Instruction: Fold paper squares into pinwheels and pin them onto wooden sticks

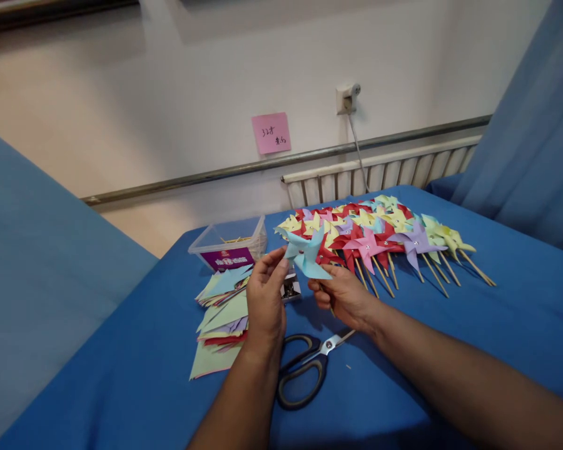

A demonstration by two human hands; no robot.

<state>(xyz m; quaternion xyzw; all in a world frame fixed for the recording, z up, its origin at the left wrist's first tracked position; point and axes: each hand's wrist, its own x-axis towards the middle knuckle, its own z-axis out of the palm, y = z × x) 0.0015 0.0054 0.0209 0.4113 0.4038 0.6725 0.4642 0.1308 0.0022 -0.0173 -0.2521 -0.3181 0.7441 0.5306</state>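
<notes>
A light blue paper pinwheel is held up between my hands, over the table. My right hand is closed around its stick, just below the blades; most of the stick is hidden by the fingers. My left hand pinches the left blade between thumb and fingers. Beneath the hands lies a pair of dark-handled scissors, its blades slightly apart and pointing right. Behind my left hand is a small white box with small dark pieces inside, partly covered.
Many finished pinwheels in several colours lie in rows at the back right. A clear plastic bin with thin sticks stands at the back left. Stacked coloured paper lies before it on the blue tablecloth. A radiator lines the wall.
</notes>
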